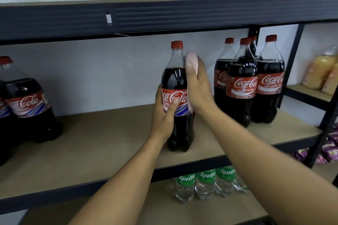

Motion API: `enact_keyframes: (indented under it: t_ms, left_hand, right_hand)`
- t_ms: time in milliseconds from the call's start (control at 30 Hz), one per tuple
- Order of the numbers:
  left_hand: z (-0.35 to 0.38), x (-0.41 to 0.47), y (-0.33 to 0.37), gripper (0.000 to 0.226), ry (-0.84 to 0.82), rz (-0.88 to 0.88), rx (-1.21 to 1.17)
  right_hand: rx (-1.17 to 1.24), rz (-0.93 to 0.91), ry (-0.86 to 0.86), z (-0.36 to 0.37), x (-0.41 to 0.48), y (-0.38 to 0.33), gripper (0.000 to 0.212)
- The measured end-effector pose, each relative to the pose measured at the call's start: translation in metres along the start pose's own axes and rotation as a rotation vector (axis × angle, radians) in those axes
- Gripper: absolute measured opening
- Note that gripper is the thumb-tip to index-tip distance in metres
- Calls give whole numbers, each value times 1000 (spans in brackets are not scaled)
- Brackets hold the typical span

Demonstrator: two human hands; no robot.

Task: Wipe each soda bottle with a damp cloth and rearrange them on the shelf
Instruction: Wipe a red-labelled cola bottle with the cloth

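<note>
Wiping cola bottle [173, 78] standing on shelf [91, 142] between my hands. My left hand [163, 115] grips label; right hand [198, 86] flat, pressing pink cloth [191, 58] to bottle's side. Best: firm grip, stroke neck to base, then turn bottle.

Reaches up and forward with both bare forearms, the left from bottom centre, the right from the lower right edge. Wraps the left grip [163, 115] round the bottle [173, 76] at label height, thumb across the front, fingers curled round the back. Presses the right grip [198, 86] flat against the bottle's right side, fingers straight, pointing up, pink cloth [192, 56] under palm and fingertips.
</note>
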State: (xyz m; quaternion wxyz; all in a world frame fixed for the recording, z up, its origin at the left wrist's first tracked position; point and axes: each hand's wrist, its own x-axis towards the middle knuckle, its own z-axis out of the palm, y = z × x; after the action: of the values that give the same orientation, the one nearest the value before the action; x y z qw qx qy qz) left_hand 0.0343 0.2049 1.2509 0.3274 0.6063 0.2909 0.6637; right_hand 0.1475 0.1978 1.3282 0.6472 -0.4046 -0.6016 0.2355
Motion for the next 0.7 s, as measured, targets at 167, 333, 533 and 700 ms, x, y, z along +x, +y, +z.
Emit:
enact_keyframes:
  t_ms: [167, 333, 533, 700]
  left_hand:
    - [4, -2, 1, 69, 35, -31, 0]
    - [11, -4, 1, 68, 62, 6, 101]
    - [8, -3, -3, 60, 47, 21, 85]
    - [0, -2, -3, 83, 9, 11, 133]
  right_hand:
    - [-94, -176, -25, 1, 28, -29, 54]
    - [-17, -39, 47, 3, -13, 19, 61]
    - [85, 105, 95, 10, -85, 57, 21]
    - [76, 141, 91, 7, -88, 64, 24]
